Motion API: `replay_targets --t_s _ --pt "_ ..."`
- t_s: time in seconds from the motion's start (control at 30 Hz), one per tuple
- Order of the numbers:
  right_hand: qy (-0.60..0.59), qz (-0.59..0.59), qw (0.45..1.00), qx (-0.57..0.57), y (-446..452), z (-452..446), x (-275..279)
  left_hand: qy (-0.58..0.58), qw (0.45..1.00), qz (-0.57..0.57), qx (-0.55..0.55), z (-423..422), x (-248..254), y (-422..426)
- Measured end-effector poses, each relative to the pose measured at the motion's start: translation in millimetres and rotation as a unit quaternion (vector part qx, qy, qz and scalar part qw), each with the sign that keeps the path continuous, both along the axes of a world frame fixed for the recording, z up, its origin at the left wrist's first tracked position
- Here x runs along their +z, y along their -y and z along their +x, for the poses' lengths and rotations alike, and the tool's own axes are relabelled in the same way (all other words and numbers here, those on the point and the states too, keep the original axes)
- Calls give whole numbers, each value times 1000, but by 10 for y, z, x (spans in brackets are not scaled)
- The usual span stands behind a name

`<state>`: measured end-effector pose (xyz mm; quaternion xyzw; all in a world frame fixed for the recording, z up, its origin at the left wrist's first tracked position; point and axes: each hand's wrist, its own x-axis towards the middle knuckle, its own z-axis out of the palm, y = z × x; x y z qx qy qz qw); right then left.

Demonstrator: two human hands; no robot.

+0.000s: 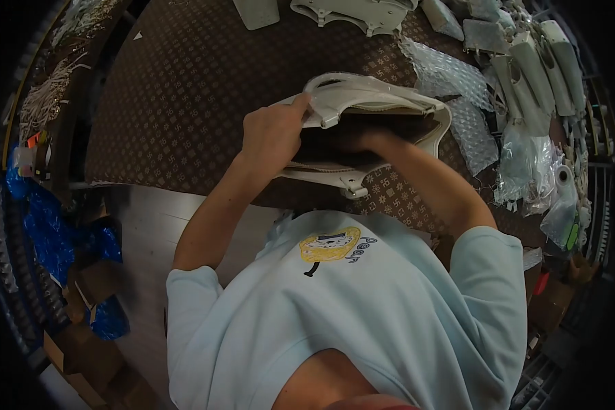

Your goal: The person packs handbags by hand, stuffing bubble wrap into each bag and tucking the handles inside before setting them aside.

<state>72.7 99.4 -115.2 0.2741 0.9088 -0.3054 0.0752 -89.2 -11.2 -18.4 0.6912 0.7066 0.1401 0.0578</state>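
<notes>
A white handbag (pixel 430 142) lies on the brown patterned table, its mouth open toward me and its dark lining showing. My left hand (pixel 275 134) grips the bag's left edge, with thumb and fingers closed on the white rim beside the handle. My right hand (pixel 365 140) reaches inside the bag; its fingers are hidden in the dark interior. The bag's looped handle (pixel 335 78) stands at the far side, and a strap fitting (pixel 352 187) hangs on the near side.
Bubble wrap (pixel 451 72) lies right of the bag. White bags (pixel 536 82) and clear plastic wrapping (pixel 516 167) crowd the right side. Another white bag (pixel 352 15) sits at the far edge. Blue plastic (pixel 48 222) and cardboard boxes (pixel 92 352) are at lower left.
</notes>
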Motion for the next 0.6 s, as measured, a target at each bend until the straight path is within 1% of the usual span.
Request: replay_targets --t_s 0.03,0.07,0.1,0.17,0.23,0.27,0.37,0.4,0.43,0.47,0.5,0.53,0.57,0.6 --pt "-46 -79 996 -9 -202 180 -92 -8 1000 -6 2 25 -8 9" --pt "-92 -155 983 -20 -244 244 -4 -5 1000 -9 -3 50 -19 -11" --pt "-90 -156 983 -26 -201 266 50 -2 1000 -12 12 70 -26 -50" --pt "-11 -108 994 -28 34 139 219 0 999 -4 32 36 -36 -157" --pt "67 -74 995 -25 30 11 377 -5 1000 -3 8 -38 -107 -145" --pt "104 -55 993 -24 45 158 483 -7 1000 -3 9 -85 -84 -159" --pt "219 6 975 -23 -145 278 778 -16 1000 -3 19 -187 -32 -270" --pt "255 27 966 -26 -109 229 882 6 1000 7 24 -255 -46 -360" --pt "234 -78 968 -38 -172 265 1069 28 999 16 28 -332 -56 -464" --pt "175 -87 979 -53 -144 334 1358 27 999 17 24 -418 -59 -572" --pt "115 -96 986 -69 -58 412 1547 56 998 -7 17 -513 -63 -687" --pt "99 -2 994 -52 -4 459 1550 85 996 -29 9 -613 -68 -825" --pt "97 1 994 -59 -23 486 1408 98 991 -82 29 -728 -134 -999" --pt "11 225 974 -16 -85 492 1143 93 992 -79 21 -772 -168 -1095"
